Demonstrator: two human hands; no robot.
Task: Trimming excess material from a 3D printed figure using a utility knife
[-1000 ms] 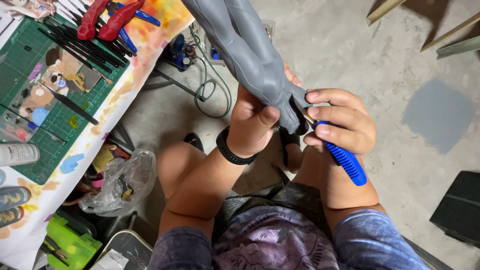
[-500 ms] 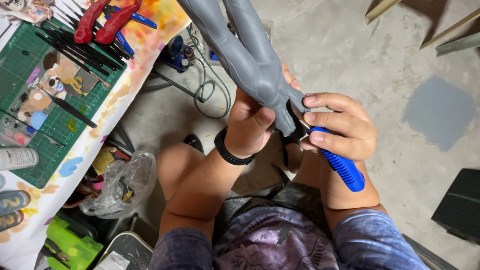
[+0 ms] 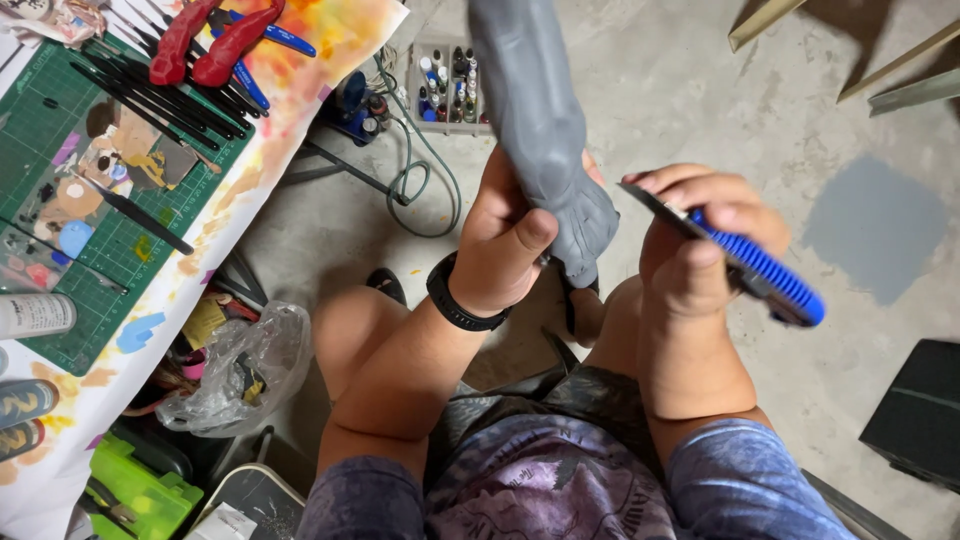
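Head view: the left hand (image 3: 505, 240) clasps the grey sculpted clay limb (image 3: 545, 130) at centre, fingers wrapped, thumb pressed on its lower end. The right hand (image 3: 695, 240), just right of it, grips a blue ribbed-handled blade tool (image 3: 760, 275). Far left, a white cylindrical tube (image 3: 35, 315), possibly labelled, lies on the green cutting mat (image 3: 150, 270).

A hobby or craft workshop is shown. A bare concrete floor (image 3: 700, 90) is seen beneath a paint-stained table (image 3: 300, 90), on which a green cutting mat (image 3: 60, 130), black-handled brushes (image 3: 170, 100) and red-handled pliers (image 3: 210, 40) are laid; a tray of small paint bottles (image 3: 450, 85) is set on the floor.
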